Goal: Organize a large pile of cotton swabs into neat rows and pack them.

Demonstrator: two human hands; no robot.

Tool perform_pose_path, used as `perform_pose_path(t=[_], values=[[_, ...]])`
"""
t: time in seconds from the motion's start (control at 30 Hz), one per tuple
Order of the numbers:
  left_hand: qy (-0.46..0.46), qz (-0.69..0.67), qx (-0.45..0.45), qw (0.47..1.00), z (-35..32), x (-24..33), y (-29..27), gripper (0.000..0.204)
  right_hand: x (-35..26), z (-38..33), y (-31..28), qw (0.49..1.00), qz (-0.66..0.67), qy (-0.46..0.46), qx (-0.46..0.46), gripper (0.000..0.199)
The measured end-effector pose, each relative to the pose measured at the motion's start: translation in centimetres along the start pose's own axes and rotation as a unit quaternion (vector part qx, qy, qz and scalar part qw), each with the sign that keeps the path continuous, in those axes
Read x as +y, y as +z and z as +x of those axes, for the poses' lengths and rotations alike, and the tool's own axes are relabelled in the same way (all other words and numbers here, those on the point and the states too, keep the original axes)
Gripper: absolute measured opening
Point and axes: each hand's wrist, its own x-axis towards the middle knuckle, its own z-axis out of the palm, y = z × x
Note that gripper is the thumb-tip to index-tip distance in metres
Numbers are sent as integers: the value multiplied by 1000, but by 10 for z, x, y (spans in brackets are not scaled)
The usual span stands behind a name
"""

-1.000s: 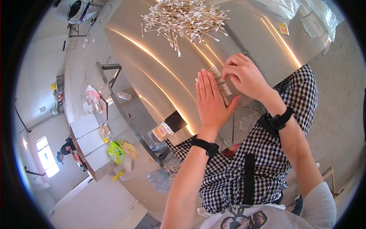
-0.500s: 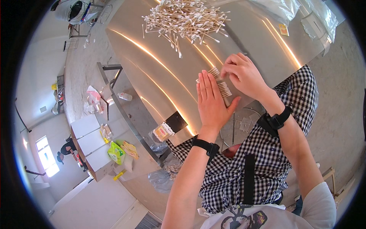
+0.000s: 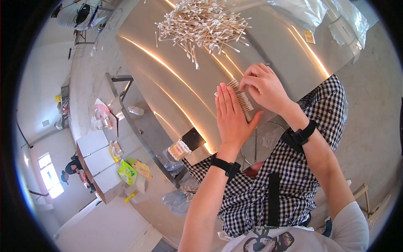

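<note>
Fingers of the left hand [image 3: 231, 122] are straight and held close together, laid flat over part of a row of cotton swabs [image 3: 244, 103], thumb spread out to the side. No grip closes there; the hand is unclenched. Right hand [image 3: 267, 89]: fingers curled inward, tips just beside the row's far right edge; whether they pinch a swab cannot be told.

Position of row: on the metal table [image 3: 277, 48], near its edge on the person's side, swabs side by side, partly hidden by the left hand. Loose pile of swabs [image 3: 201, 25]: farther up the same table, heaped in all directions, well apart from both hands. Packed bundle of swabs [image 3: 179, 150]: at the table's left corner, beside a black patch [image 3: 193, 139]. Upper right: clear plastic bags [image 3: 300, 10] and a small yellow card [image 3: 310, 37]. Both wrists carry black bands [image 3: 225, 165].
</note>
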Motion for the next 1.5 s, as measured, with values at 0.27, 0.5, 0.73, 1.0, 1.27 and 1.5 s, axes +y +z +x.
perform_pose_path(t=[0.27,0.5,0.73,1.0,1.27,1.5], values=[[-5,-13,7,1000,-3,0,1,102,-14,18,20,999,-31,14,28,5],[-30,-94,45,994,-19,-10,-7,84,8,54,1,983,-155,46,85,6],[-113,-298,114,941,-51,-29,-33,62,-51,20,41,980,-188,34,61,49],[-247,-511,278,775,-72,-31,-53,66,-41,5,62,963,-264,-14,-55,58],[-304,-625,367,618,-61,-28,-18,70,-91,7,115,978,-180,-34,-97,58],[-278,-651,390,589,-44,-27,-21,70,-90,6,121,981,-145,-61,-113,51]])
